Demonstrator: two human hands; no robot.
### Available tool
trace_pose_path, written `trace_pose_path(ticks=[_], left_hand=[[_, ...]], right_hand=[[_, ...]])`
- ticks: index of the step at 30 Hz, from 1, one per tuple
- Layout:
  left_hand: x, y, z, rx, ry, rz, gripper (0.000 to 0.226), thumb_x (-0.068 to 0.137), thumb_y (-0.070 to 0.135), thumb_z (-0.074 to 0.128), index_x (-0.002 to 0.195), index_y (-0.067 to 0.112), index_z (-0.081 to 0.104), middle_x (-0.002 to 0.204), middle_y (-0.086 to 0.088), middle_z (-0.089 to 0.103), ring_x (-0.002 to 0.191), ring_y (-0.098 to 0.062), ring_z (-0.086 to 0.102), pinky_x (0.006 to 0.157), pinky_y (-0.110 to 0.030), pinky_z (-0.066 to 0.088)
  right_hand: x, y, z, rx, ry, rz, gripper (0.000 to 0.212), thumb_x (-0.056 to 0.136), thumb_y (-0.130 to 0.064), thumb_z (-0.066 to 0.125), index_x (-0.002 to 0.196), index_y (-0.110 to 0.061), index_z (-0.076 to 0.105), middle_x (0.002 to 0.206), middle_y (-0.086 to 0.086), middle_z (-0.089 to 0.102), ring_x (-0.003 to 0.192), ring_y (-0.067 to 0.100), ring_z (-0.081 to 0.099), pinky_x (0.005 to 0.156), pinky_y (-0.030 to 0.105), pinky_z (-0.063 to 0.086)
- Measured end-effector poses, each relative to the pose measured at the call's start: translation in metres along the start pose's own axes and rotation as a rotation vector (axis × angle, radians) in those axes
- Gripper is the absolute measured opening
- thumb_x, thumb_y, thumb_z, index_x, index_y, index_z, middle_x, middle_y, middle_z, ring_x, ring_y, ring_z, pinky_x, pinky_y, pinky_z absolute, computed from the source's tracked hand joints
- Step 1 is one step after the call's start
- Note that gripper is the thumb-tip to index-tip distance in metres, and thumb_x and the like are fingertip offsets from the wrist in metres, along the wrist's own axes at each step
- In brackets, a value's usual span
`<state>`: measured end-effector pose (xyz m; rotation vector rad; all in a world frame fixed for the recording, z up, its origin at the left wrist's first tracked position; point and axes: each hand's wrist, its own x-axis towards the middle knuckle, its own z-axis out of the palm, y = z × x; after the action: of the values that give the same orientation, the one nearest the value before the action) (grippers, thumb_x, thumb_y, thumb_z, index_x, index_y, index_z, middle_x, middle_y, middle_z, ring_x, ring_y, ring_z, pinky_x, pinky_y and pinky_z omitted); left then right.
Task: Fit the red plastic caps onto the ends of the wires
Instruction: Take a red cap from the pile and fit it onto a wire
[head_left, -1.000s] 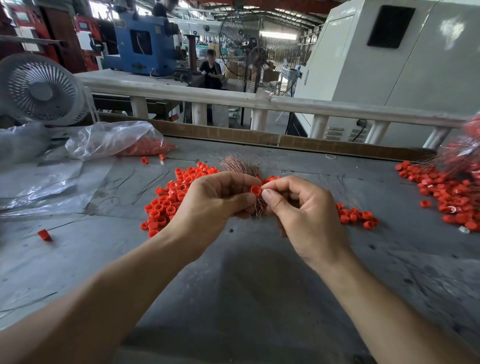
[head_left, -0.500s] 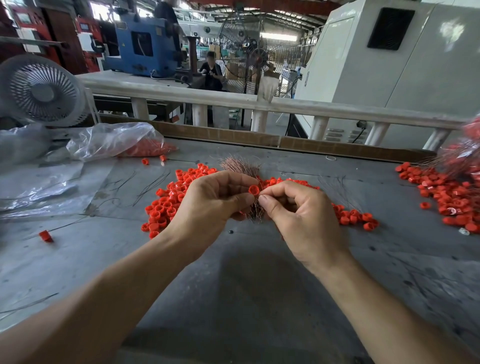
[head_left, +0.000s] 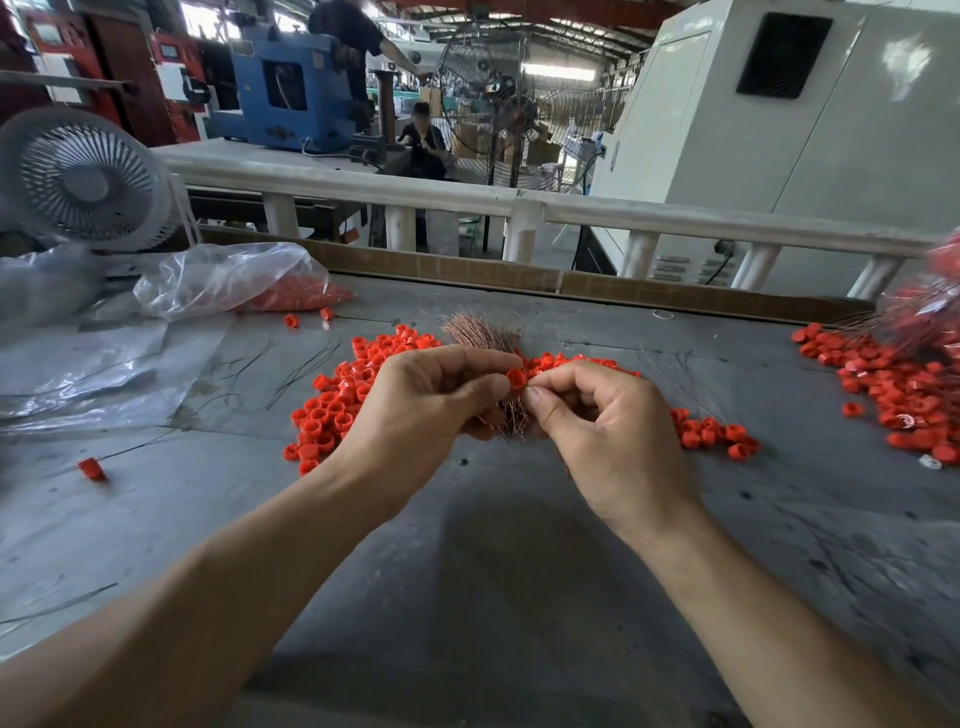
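Head view: left hand (head_left: 415, 410) pinches a light, stiff red cap (head_left: 516, 378) over the table (head_left: 519, 571), gripping springy wires (head_left: 511, 415); right hand (head_left: 608, 431) pinches one wire, best held near its tip

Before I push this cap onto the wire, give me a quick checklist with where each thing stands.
1. Red cap held: ok, pinched at the left hand fingertips.
2. Wire bundle secured: ok, gripped in the left hand, strands fanning out above it.
3. Right hand on a single wire: cannot tell, its fingertips pinch at the cap but the strand is too thin to see.
4. Wire end inside the cap: cannot tell, hidden by fingers.
5. More caps in reach: ok, loose cap pile lies on the table behind both hands.
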<state>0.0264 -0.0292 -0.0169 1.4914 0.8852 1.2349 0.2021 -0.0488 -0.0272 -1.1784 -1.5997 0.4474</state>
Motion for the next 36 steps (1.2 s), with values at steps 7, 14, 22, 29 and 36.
trace_pose_path(ticks=[7,14,22,29,36], left_hand=[[0.0008,-0.0021,-0.0015,0.043,-0.007,0.010,0.022,0.090,0.003,0.070,0.108,0.014,0.077,0.080,-0.006,0.075,0.070,-0.013,0.067,0.069,-0.022,0.058],[0.0009,-0.0027,-0.0008,0.079,-0.012,0.029,0.023,0.090,0.000,0.071,0.109,0.012,0.076,0.083,-0.007,0.073,0.072,-0.012,0.066,0.067,-0.022,0.056],[0.0005,-0.0034,-0.0016,0.131,-0.021,0.036,0.021,0.091,0.002,0.071,0.107,0.014,0.077,0.087,-0.013,0.074,0.073,-0.016,0.067,0.068,-0.025,0.058],[0.0001,-0.0039,-0.0018,0.165,-0.012,0.028,0.018,0.092,0.004,0.071,0.104,0.016,0.077,0.084,-0.006,0.076,0.070,-0.014,0.068,0.065,-0.021,0.056],[0.0005,-0.0037,-0.0007,0.167,0.000,0.020,0.017,0.092,0.003,0.070,0.104,0.015,0.076,0.087,-0.013,0.076,0.078,-0.033,0.071,0.067,-0.027,0.060]], right_hand=[[-0.0012,-0.0012,-0.0005,-0.001,-0.014,0.026,0.013,0.094,-0.020,0.073,0.083,-0.027,0.075,0.070,-0.008,0.070,0.054,0.003,0.058,0.050,0.015,0.042],[-0.0007,0.0004,0.0004,-0.001,-0.029,0.046,0.013,0.094,-0.022,0.073,0.083,-0.029,0.074,0.070,-0.010,0.070,0.056,0.003,0.060,0.050,0.016,0.044],[-0.0009,0.0039,0.0008,0.019,-0.051,0.070,0.015,0.094,-0.023,0.073,0.080,-0.029,0.073,0.067,-0.007,0.069,0.051,0.002,0.057,0.047,0.015,0.041],[-0.0018,0.0001,-0.0006,-0.010,-0.071,0.079,0.014,0.095,-0.024,0.072,0.081,-0.025,0.073,0.068,-0.005,0.070,0.052,0.003,0.058,0.048,0.019,0.045],[-0.0023,-0.0021,-0.0011,-0.015,-0.087,0.082,0.013,0.096,-0.022,0.071,0.083,-0.023,0.073,0.068,-0.002,0.071,0.051,0.001,0.057,0.049,0.015,0.041]])
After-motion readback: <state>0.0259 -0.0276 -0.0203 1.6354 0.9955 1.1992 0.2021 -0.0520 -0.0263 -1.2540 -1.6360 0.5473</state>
